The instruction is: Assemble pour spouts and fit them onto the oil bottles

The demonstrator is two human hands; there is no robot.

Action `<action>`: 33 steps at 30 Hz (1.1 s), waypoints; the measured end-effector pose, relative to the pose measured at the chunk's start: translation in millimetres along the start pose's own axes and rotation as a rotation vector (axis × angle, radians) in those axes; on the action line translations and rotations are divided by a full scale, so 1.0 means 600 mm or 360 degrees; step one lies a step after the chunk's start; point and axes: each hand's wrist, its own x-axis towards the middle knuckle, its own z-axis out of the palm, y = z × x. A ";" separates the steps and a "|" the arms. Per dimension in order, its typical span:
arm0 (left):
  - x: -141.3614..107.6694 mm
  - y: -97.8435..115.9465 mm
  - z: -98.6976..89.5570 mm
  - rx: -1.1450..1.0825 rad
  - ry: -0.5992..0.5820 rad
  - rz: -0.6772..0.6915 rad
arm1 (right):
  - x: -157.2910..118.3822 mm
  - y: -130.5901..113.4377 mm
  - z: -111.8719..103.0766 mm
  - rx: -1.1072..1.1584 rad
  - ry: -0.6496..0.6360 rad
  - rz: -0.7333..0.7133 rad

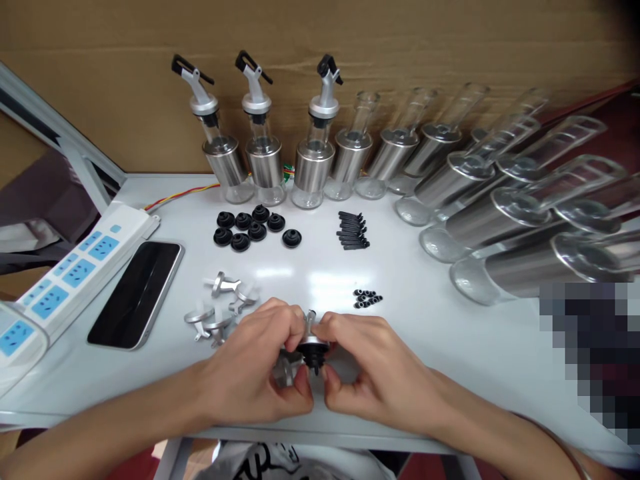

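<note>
Close to the table's front edge, my left hand (265, 360) and my right hand (370, 363) both grip one pourer spout (314, 352) from its two sides. Its silver part points away from me, and a ribbed black stopper faces me. Thumbs press near the stopper, while the bent index fingers hold the silver part. Left of my left hand lie several silver spout heads (220, 285), partly hidden by it. Farther off are several black stoppers (257, 231). Small black tubes (368, 299) and a row of thin black levers (353, 231) lie beyond my right hand.
At the back stand glass bottles with steel sleeves; three carry pourers, such as this bottle (265, 163). Several bottles (520, 207) without pourers crowd the right side. A phone (136, 295) and a white power strip (75, 273) lie left. A cardboard wall (320, 33) closes the back.
</note>
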 end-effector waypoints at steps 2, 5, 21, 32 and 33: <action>0.000 -0.001 0.000 -0.0022 -0.0004 -0.0017 | 0.001 0.000 0.001 -0.0003 0.0012 -0.0002; -0.001 -0.004 0.002 -0.0075 0.0004 -0.0020 | 0.002 0.001 0.001 0.0024 0.0012 0.0029; -0.001 -0.006 -0.009 -0.0086 0.0017 0.0031 | -0.002 0.004 0.002 0.0176 0.0252 -0.0005; 0.004 -0.011 -0.006 0.0029 0.0193 0.0182 | -0.003 0.008 -0.002 0.0094 0.0278 -0.0107; 0.005 -0.010 -0.006 0.0041 0.0208 0.0217 | -0.003 0.008 -0.003 0.0084 0.0278 -0.0098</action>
